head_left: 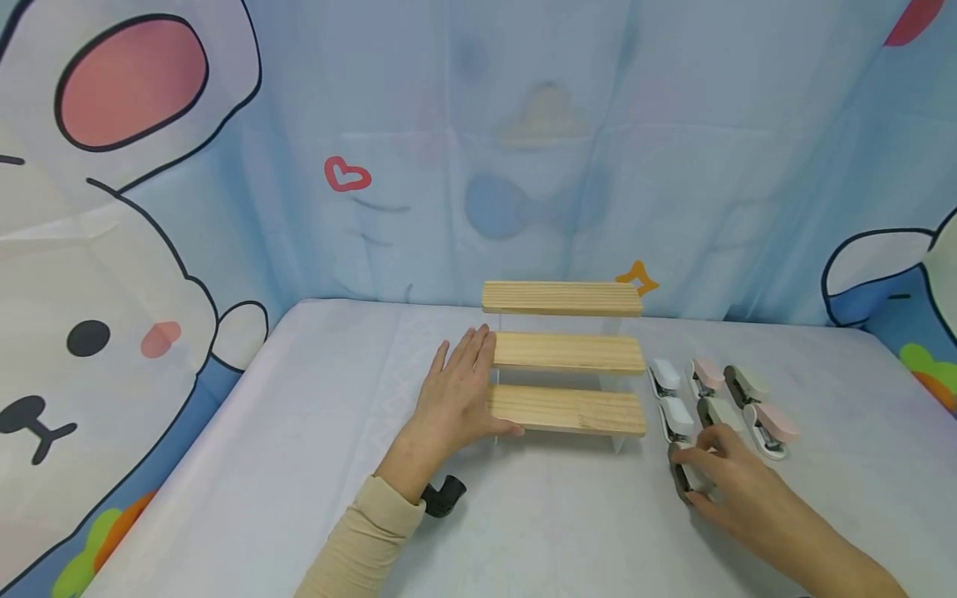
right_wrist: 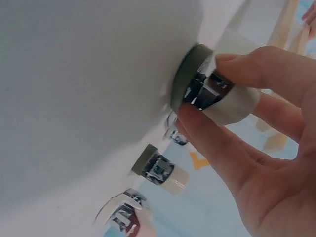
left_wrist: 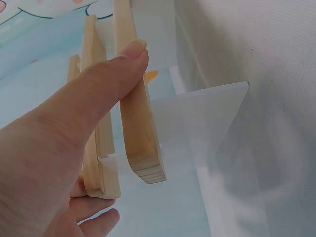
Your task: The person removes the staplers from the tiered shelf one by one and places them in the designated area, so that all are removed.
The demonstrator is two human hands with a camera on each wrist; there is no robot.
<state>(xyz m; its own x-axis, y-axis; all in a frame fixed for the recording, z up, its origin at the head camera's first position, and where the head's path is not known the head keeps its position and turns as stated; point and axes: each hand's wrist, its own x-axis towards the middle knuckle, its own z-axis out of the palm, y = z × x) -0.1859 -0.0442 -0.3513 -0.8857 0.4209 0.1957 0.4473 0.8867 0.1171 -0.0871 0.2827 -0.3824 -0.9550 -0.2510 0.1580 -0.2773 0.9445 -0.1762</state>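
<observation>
A three-tier wooden display stand [head_left: 568, 407] with clear side panels stands mid-table. My left hand [head_left: 452, 399] holds its left end, thumb [left_wrist: 132, 52] over the lowest plank [left_wrist: 140, 133] and the other fingers by the middle plank's end. At the right, my right hand [head_left: 736, 482] pinches a small stapler [head_left: 679, 477] between thumb and fingers, close over the table. In the right wrist view this stapler [right_wrist: 237, 103] has a grey-green base and a cream top. Just behind it lies a white stapler [head_left: 676, 418].
Several more small staplers sit in rows right of the stand, among them a pink stapler [head_left: 776, 422], a grey-green and cream stapler [head_left: 745, 384] and another white stapler [head_left: 664, 375]. A black device [head_left: 444, 497] sits at my left wrist. A printed curtain [head_left: 419, 232] hangs behind the white-covered table [head_left: 314, 374].
</observation>
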